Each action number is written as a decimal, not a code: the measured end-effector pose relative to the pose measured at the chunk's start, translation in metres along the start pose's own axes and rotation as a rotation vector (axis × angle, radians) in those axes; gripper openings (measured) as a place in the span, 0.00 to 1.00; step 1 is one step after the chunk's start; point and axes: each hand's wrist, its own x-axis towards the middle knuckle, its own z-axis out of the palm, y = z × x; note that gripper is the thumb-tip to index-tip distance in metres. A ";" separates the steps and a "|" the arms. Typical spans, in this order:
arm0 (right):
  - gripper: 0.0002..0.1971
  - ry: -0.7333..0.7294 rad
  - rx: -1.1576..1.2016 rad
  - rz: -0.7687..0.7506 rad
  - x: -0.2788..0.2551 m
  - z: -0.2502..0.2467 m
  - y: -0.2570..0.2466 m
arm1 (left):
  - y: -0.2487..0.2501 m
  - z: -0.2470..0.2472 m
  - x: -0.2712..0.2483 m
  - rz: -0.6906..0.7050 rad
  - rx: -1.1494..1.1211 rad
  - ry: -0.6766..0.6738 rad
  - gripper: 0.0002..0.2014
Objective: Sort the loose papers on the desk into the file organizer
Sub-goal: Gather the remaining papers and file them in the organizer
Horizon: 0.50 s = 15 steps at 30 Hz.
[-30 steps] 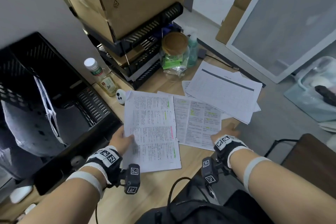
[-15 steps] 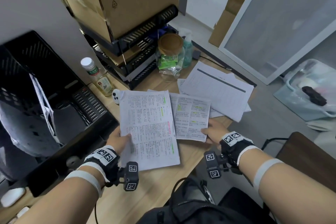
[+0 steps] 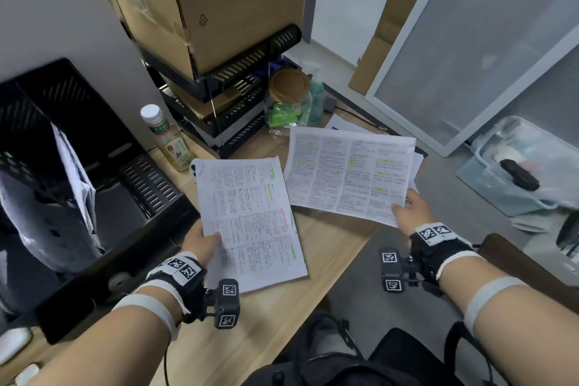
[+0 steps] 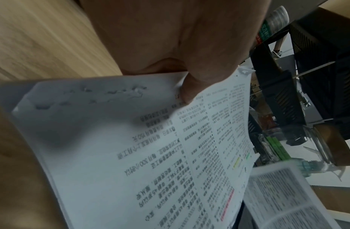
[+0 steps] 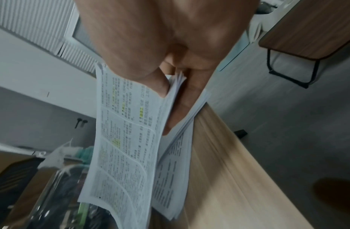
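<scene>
My left hand (image 3: 200, 243) pinches the near left edge of a printed stack with pink and green marks (image 3: 250, 219), thumb on top (image 4: 191, 86); the stack (image 4: 150, 155) hangs just above the wooden desk (image 3: 329, 247). My right hand (image 3: 407, 210) grips a second stack with yellow-green highlights (image 3: 347, 174) by its near right corner, lifted off the desk; in the right wrist view the thumb (image 5: 158, 83) lies on top and fingers run under those sheets (image 5: 129, 139). The black file organizer (image 3: 78, 185) stands at the left with a few papers inside.
A stacked black tray rack (image 3: 225, 100) under a cardboard box (image 3: 213, 0) stands at the back. A bottle (image 3: 166, 138), a lidded jar (image 3: 289, 97) and a spray bottle (image 3: 316, 94) sit near it. More paper (image 3: 344, 127) lies behind the right stack. The desk edge runs diagonally at right.
My right hand slid onto the highlighted sheets, gathered them and lifted them to the right, off the desk. The left hand kept its hold and raised its stack slightly.
</scene>
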 end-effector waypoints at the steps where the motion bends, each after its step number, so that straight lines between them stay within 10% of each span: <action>1: 0.18 0.023 0.013 0.013 -0.001 -0.004 0.003 | -0.004 0.002 0.005 0.010 -0.011 0.006 0.20; 8: 0.24 -0.030 0.508 0.311 -0.023 0.005 0.025 | 0.026 0.030 -0.040 -0.065 -0.009 0.001 0.25; 15: 0.18 -0.460 0.227 0.436 -0.066 0.059 0.025 | 0.023 0.068 -0.062 -0.147 -0.192 -0.296 0.12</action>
